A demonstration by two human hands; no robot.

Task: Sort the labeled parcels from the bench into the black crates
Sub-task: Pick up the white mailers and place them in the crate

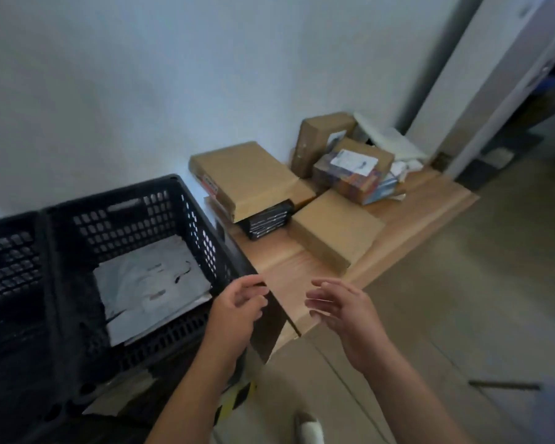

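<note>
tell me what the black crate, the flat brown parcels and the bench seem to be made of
Black crate: looks like moulded plastic with a matte finish; its walls are a grid of punched holes.
Flat brown parcels: apparently corrugated cardboard, plain matte brown with folded edges.
Bench: light wood or wood-look laminate; faint grain lines show, which of the two is unclear.

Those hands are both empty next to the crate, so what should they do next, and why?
Probably reach forward to the nearest flat brown parcel on the bench. The left hand and right hand hold nothing, a grey mailer already lies in the black crate, and several parcels still wait unsorted on the bench.
</note>
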